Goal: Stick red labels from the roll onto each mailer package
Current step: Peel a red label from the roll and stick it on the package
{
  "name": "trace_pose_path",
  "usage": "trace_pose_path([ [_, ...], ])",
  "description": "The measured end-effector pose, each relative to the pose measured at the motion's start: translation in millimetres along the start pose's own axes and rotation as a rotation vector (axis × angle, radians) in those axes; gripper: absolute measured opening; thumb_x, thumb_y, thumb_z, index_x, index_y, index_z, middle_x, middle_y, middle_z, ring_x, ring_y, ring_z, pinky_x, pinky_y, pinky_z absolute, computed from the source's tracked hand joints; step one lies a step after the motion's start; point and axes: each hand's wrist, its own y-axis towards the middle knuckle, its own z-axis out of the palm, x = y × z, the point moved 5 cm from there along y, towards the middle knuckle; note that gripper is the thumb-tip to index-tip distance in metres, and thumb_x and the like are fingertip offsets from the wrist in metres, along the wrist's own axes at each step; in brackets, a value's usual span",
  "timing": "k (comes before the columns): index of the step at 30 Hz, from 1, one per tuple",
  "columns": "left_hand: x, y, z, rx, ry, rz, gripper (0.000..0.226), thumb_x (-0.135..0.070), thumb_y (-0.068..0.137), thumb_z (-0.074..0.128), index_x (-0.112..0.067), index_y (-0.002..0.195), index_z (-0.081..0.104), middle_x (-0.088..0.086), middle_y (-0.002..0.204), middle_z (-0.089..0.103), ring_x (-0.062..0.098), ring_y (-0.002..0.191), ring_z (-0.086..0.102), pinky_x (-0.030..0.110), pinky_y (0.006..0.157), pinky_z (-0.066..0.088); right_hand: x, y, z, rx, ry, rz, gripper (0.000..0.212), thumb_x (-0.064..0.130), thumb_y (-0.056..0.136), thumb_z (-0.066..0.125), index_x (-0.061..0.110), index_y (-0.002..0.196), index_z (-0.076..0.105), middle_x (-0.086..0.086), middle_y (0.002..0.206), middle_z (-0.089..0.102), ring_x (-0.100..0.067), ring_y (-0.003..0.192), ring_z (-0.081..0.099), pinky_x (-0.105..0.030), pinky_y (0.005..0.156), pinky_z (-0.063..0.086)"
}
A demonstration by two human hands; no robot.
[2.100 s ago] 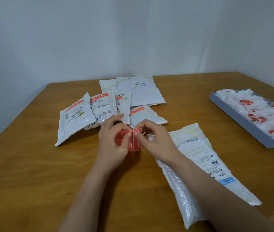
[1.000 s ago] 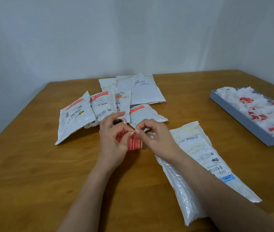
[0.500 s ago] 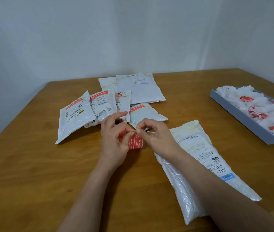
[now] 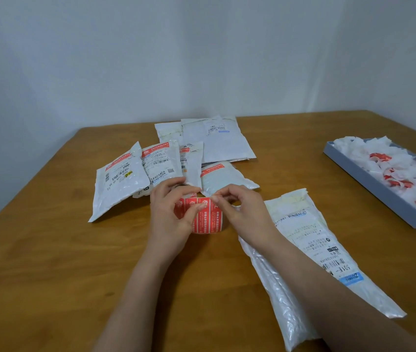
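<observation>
both hands (image 4: pixel 174 212) curled around label roll (image 4: pixel 205 218)

Label roll (image 4: pixel 205 218) half behind left hand (image 4: pixel 170 214); tray (image 4: pixel 369 191) cut by right edge.

A plain room used for packing post: a bare brown wooden table (image 4: pixel 49 262) set in the corner of pale unadorned walls (image 4: pixel 125 59), white plastic mailer packages (image 4: pixel 217 141) heaped on it.
</observation>
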Motion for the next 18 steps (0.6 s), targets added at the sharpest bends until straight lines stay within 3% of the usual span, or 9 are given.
trace_pose_path([
  [6,-0.5,0.0,0.4,0.037,0.037,0.014,0.024,-0.021,0.086,0.069,-0.037,0.103,0.06,-0.013,0.125,0.042,0.006,0.125,0.032,0.01,0.096,0.025,-1.5,0.7,-2.3,-0.014,-0.061,0.027,0.019,0.04,0.091,0.059,0.022,0.088,0.063,0.004,0.093,0.066,-0.003,0.087,0.058,-0.007,0.069,0.041],
  [10,-4.2,-1.8,2.5,0.045,0.009,0.016,0.019,-0.021,0.087,0.067,-0.035,0.097,0.06,-0.011,0.124,0.042,-0.005,0.118,0.033,0.003,0.091,0.025,-2.9,1.3,-2.3,-0.011,-0.019,0.006,0.021,0.038,0.093,0.058,0.021,0.08,0.061,0.006,0.083,0.065,-0.008,0.086,0.058,-0.016,0.072,0.044],
  [13,-4.0,-0.9,3.3,0.039,-0.004,0.028,0.028,-0.018,0.088,0.067,-0.043,0.091,0.055,-0.012,0.121,0.042,-0.009,0.119,0.033,0.007,0.091,0.029,-5.4,2.5,-1.2,-0.007,-0.028,0.012,0.023,0.035,0.094,0.058,0.018,0.079,0.061,0.004,0.083,0.065,-0.012,0.088,0.058,-0.023,0.075,0.046],
  [18,-4.8,-0.9,4.3,0.047,-0.012,0.018,0.033,-0.018,0.088,0.066,-0.047,0.089,0.051,-0.012,0.12,0.041,-0.012,0.118,0.032,0.008,0.089,0.031,-8.2,3.4,0.0,-0.005,-0.072,0.037,0.023,0.037,0.094,0.056,0.019,0.081,0.06,0.001,0.088,0.065,-0.01,0.09,0.056,-0.021,0.076,0.045],
])
